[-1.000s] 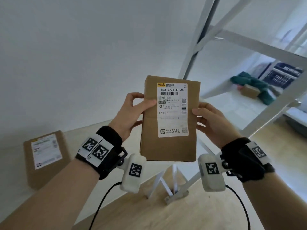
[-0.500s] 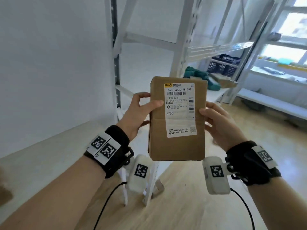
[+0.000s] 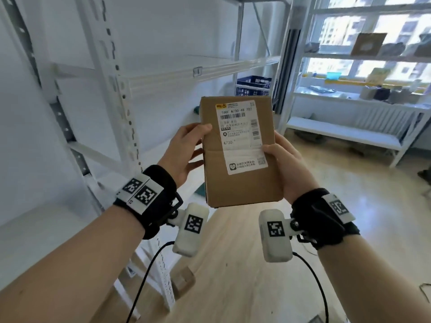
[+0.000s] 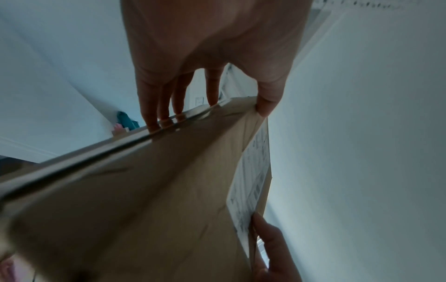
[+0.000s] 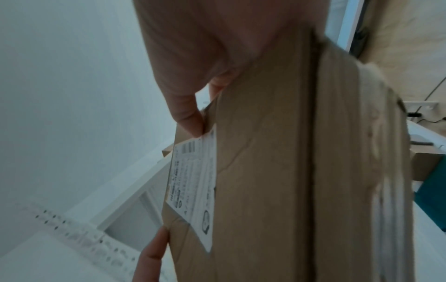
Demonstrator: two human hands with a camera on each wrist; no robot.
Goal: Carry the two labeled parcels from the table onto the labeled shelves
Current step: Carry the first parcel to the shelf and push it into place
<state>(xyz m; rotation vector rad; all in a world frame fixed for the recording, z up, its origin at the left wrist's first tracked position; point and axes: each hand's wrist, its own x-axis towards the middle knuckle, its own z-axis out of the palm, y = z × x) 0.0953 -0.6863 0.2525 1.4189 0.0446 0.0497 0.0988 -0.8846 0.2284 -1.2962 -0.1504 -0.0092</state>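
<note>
We are holding one labeled parcel [image 3: 240,151] upright in the air between both hands, facing the white shelves [image 3: 200,71].

Our left hand [image 3: 184,157] is gripping the parcel's left edge, thumb pressing on the front just beside the white label [image 3: 241,136] and the fingers lying close together on the back; our right hand [image 3: 288,167] is gripping the right edge, thumb tip touching the label's edge, fingers hidden behind the cardboard. The label is reading A730. A blue crate [image 3: 253,86] is sitting on a shelf behind the parcel.
</note>
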